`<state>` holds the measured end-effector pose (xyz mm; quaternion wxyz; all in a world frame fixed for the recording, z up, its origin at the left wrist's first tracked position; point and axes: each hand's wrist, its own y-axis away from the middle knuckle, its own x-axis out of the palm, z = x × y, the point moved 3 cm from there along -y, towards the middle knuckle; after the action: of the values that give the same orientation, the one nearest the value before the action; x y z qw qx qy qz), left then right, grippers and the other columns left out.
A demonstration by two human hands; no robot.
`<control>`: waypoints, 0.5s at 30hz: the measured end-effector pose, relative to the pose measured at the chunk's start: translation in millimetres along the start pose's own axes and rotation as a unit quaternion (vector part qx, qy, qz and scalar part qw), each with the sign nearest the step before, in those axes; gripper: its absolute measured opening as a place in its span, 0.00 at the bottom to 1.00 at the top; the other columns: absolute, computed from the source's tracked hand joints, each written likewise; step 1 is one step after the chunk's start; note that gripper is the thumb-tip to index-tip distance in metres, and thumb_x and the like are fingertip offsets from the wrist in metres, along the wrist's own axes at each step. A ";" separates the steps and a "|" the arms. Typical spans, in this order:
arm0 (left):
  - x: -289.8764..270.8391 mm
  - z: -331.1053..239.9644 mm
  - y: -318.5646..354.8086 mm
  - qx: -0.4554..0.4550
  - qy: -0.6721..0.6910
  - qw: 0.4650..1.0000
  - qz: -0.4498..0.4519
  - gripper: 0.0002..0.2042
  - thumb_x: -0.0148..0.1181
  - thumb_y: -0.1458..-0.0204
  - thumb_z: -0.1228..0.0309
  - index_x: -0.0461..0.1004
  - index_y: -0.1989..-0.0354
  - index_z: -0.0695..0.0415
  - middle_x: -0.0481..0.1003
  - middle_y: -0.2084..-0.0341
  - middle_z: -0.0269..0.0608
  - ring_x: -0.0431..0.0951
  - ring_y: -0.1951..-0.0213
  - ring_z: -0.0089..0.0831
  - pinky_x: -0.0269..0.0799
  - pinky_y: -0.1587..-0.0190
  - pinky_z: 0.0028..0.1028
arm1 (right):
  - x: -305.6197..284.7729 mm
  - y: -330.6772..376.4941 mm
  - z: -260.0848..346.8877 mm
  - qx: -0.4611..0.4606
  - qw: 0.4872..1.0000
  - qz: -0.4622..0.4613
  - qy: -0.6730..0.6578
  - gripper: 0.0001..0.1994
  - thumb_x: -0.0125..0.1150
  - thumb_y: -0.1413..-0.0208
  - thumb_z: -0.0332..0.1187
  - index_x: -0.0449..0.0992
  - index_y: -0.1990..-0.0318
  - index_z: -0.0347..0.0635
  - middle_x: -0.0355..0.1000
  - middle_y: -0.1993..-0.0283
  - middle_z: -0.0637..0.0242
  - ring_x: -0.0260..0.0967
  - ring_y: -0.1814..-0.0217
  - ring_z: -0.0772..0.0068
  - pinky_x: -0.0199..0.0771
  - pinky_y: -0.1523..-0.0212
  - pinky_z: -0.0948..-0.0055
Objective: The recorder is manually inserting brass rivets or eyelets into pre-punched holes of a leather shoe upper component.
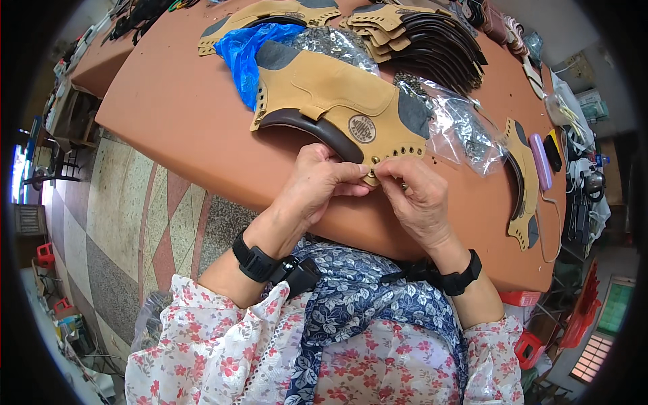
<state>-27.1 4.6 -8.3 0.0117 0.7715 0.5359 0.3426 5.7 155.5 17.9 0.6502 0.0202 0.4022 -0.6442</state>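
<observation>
A tan leather shoe upper [331, 84] with a dark brown padded collar, grey end patches and rows of dark eyelets lies at the table's near edge. My left hand [317, 179] pinches its near corner, thumb on top and fingers below. Beside that thumb, my right hand [415, 196] has its fingertips closed at the eyelet row; they hide whatever small thing they hold. A small brass-coloured fitting [375, 160] shows next to the fingertips. Just beyond the upper are a blue plastic bag [244, 57] and a clear bag of small metal fittings [335, 46].
A stack of similar uppers [432, 47] stands at the far right of the brown-covered table [169, 128]. More small metal pieces [415, 88] lie by a clear plastic bag [466, 128]. Another upper [520, 189] lies at right, near a purple oblong thing [541, 160] and a cord.
</observation>
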 end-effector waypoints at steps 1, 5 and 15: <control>-0.2 0.4 -0.3 0.000 -0.001 1.000 -0.001 0.12 0.56 0.52 0.81 0.69 0.59 0.69 0.75 0.68 0.46 0.78 0.71 0.30 0.78 0.69 0.22 | -0.7 -1.2 1.7 -0.028 0.999 0.003 0.016 0.08 0.60 0.60 0.18 0.73 0.70 0.40 0.72 0.72 0.63 0.71 0.70 0.64 0.71 0.70 0.70; -0.7 1.4 -0.9 0.003 0.004 1.000 0.000 0.11 0.56 0.53 0.81 0.69 0.59 0.69 0.75 0.69 0.46 0.78 0.71 0.30 0.78 0.70 0.22 | -2.1 -4.2 6.8 -0.125 0.989 0.013 0.075 0.09 0.61 0.62 0.18 0.73 0.70 0.39 0.71 0.71 0.63 0.71 0.70 0.65 0.71 0.71 0.71; -1.0 -0.6 -1.0 0.010 0.009 1.000 0.000 0.11 0.56 0.53 0.81 0.70 0.59 0.68 0.76 0.69 0.45 0.78 0.70 0.28 0.78 0.70 0.21 | -4.3 0.4 6.6 -0.262 0.949 0.047 0.170 0.08 0.60 0.63 0.24 0.74 0.70 0.38 0.72 0.66 0.62 0.72 0.67 0.67 0.72 0.70 0.74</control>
<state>-28.4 3.9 -8.8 -0.0002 0.7686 0.5393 0.3441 10.0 155.5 24.5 0.5840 -0.0228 0.6598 -0.4724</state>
